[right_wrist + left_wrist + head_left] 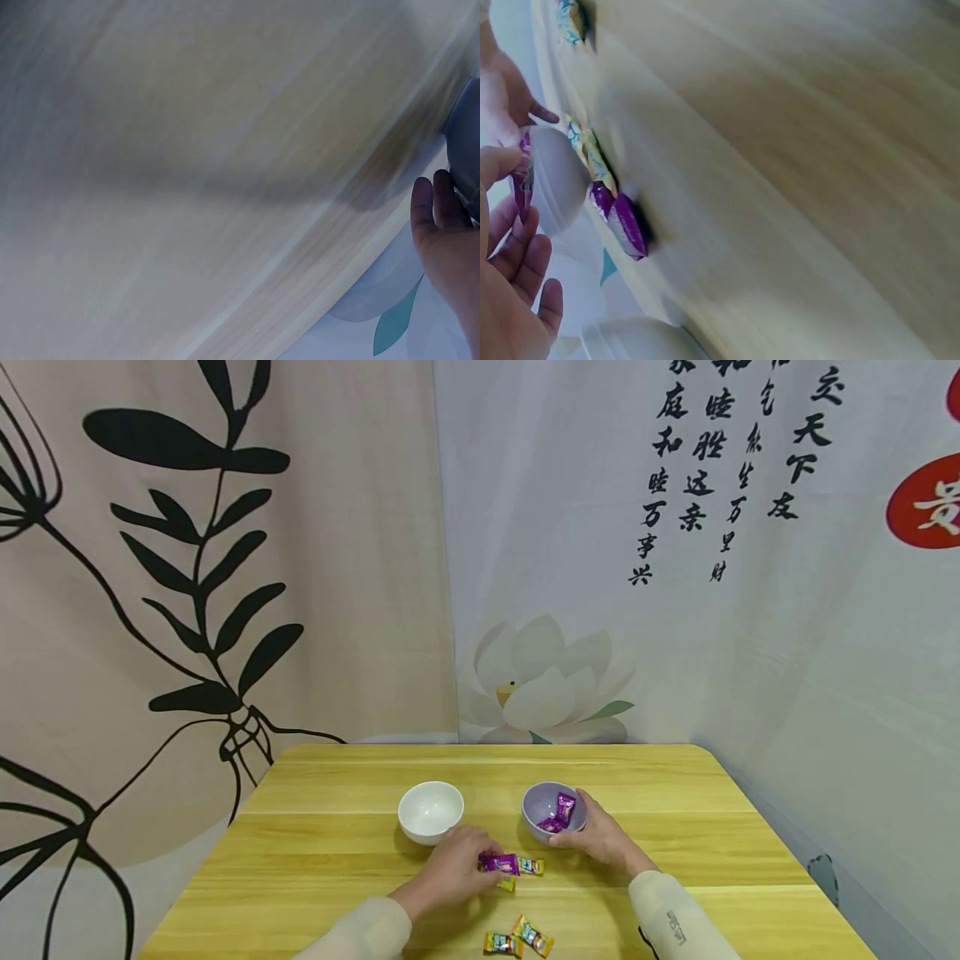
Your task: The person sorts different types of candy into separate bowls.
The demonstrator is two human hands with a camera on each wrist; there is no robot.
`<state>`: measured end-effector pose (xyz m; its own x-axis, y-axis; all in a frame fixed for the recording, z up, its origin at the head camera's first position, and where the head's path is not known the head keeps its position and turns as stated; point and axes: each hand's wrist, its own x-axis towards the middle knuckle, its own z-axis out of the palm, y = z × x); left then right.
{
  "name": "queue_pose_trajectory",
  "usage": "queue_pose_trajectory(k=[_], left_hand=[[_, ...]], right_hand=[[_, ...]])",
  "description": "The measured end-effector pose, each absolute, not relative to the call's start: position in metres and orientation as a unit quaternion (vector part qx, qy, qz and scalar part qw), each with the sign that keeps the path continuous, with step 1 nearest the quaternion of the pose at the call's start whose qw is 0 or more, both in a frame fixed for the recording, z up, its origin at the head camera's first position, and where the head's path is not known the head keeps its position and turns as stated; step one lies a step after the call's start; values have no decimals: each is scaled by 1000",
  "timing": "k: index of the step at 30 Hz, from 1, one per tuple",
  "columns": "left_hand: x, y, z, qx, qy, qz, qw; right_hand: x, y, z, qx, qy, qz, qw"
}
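Between the thumb and fingertips of my left hand [457,866] is a purple-wrapped candy [523,176], held above the table. Close by in the left wrist view, another purple candy [628,227] lies on the wood, end to end with a yellow-wrapped candy [592,156]. My right hand [603,839] holds the lilac bowl [534,802] from its right side, thumb toward the near rim and fingers toward the far side. Inside that bowl are purple candies [566,808]. In the right wrist view, only part of the bowl [466,142] shows beside the fingers.
A white bowl [431,812] stands left of the lilac one, just beyond my left hand. Nearer the front edge lie two yellow-wrapped candies, one flat [502,944] and one slanted [533,936]. Behind the wooden table [337,785] hangs a printed cloth [375,568].
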<state>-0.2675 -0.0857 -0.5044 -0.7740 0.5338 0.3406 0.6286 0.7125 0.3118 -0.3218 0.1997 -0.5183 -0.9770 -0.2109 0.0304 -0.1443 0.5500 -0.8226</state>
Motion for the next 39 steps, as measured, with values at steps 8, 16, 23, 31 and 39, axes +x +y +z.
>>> queue_pose_trajectory(k=[8,16,23,31,39], left_hand=[[-274,-70,-495,-267,-926,-234,126],[-287,-52,-485,-213,-927,-274,144],[-304,-28,-476,-161,-929,-296,153],[-316,-6,-472,-142,-936,-275,168],[-322,-2,-482,-147,-943,-244,172]], right_hand=[[-322,202,-518,-98,880,-463,37],[-321,204,-517,-101,875,-471,37],[-322,206,-516,-109,873,-473,39],[-323,206,-518,-121,862,-490,38],[-324,204,-519,-126,864,-486,32]])
